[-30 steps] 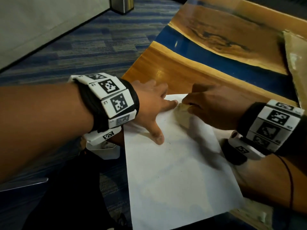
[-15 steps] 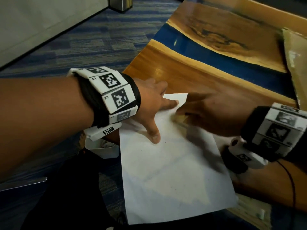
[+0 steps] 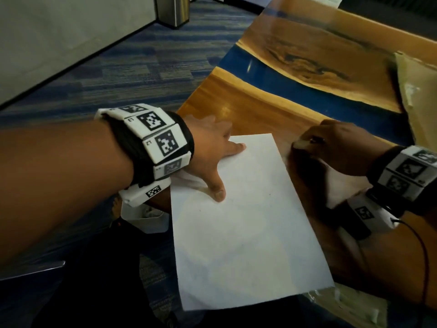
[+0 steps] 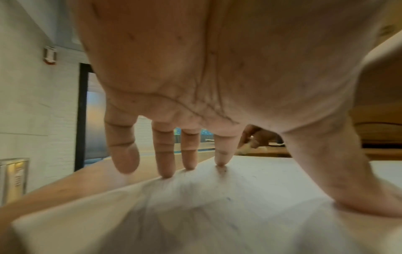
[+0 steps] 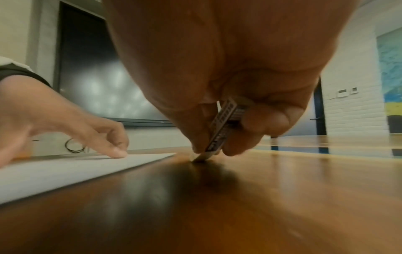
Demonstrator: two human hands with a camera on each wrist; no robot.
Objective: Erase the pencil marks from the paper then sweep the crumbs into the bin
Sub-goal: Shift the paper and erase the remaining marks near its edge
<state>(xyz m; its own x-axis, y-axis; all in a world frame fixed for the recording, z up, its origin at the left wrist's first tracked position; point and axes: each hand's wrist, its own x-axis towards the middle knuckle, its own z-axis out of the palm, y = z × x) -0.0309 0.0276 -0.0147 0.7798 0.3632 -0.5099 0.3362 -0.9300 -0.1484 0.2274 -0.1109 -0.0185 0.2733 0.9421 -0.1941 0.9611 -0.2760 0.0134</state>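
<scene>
A white sheet of paper (image 3: pixel 246 223) lies on the wooden table (image 3: pixel 255 114), its near end hanging over the table's edge. My left hand (image 3: pixel 212 157) presses flat on the sheet's far left corner, fingers spread and straight; the left wrist view shows the fingertips (image 4: pixel 220 159) on the paper (image 4: pixel 239 206). My right hand (image 3: pixel 340 147) pinches a sleeved eraser (image 5: pixel 224 130) just right of the sheet, with the eraser's tip (image 3: pixel 299 144) touching bare wood. A few faint dark specks dot the paper near my left thumb.
A small white bin (image 3: pixel 144 216) sits on the floor under my left wrist, beside the table's edge. A brown cardboard piece (image 3: pixel 418 95) lies at the far right of the table. A metal bin (image 3: pixel 173 10) stands on the carpet far off.
My right hand has slid the eraser off the paper's top edge rightwards onto the bare wood. My left hand stays pressed on the sheet.
</scene>
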